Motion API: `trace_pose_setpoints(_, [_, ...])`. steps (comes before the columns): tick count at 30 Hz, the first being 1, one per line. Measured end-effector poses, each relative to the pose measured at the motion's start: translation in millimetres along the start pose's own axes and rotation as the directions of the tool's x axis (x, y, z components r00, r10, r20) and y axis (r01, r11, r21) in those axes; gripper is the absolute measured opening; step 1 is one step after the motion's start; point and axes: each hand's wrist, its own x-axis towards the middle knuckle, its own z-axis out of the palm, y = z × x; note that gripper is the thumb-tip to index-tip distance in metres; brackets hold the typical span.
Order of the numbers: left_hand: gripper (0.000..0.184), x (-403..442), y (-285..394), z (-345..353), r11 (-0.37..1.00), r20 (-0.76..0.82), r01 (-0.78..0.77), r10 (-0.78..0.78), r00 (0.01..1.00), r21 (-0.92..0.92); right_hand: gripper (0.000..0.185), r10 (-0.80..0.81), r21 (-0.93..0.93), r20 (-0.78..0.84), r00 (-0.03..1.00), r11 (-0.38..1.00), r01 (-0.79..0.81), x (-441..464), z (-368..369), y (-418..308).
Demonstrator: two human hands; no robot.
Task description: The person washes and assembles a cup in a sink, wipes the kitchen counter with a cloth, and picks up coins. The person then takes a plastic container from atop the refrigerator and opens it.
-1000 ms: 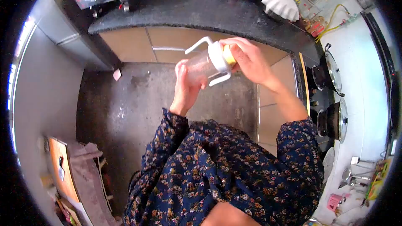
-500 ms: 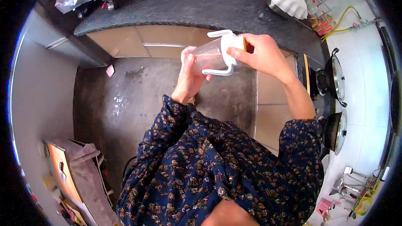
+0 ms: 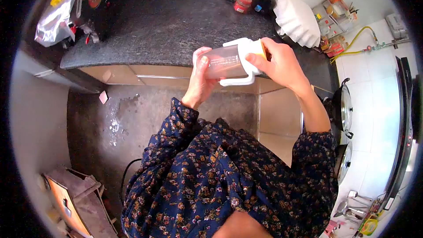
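A clear baby bottle [image 3: 223, 61] with a white collar, two white handles and a yellow-orange cap [image 3: 258, 49] lies sideways in the air before me. My left hand [image 3: 201, 77] is wrapped around the base end of the bottle. At the other end, my right hand [image 3: 280, 61] grips the cap, with the thumb resting near the collar. Measuring marks show on the bottle's wall, and no contents can be made out through it. Part of the cap is hidden behind my right fingers.
Ahead runs a dark stone counter [image 3: 167, 22]. On it stand several jars [image 3: 242, 4], a white ruffled cover [image 3: 298, 20] and a plastic bag [image 3: 55, 26]. Lidded pans [image 3: 346, 108] sit at the right. A cushioned chair-like item [image 3: 83, 198] is at lower left.
The view has tilted up, showing more of the counter and jars. The bottle has turned closer to level and shifted slightly right and down in view. Both hands keep their hold.
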Motion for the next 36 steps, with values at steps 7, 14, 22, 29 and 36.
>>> trace_pose_setpoints(7, [0.039,1,1,0,0.997,-0.076,0.051,-0.055,0.996,-0.056,0.044,-0.035,0.193,0.041,0.999,0.981,0.026,14,7,9])
trace_pose_setpoints(14, [0.037,-2,7,-8,1.000,-0.161,-0.007,0.006,0.987,-0.005,0.057,-0.142,0.401,0.198,0.970,0.914,0.052,32,19,28])
trace_pose_setpoints(22, [0.039,-4,14,-13,0.988,-0.193,-0.125,0.140,0.971,0.088,0.067,-0.402,0.365,0.234,0.885,0.880,0.303,59,19,24])
trace_pose_setpoints(29, [0.048,6,25,-16,0.965,-0.144,-0.226,0.244,0.959,0.135,0.066,-0.109,-0.004,0.248,0.962,0.993,0.114,86,19,6])
trace_pose_setpoints(36, [0.050,10,17,-36,0.994,-0.109,-0.085,0.078,0.991,-0.062,0.080,-0.487,0.119,0.177,0.855,0.873,0.472,78,9,3])
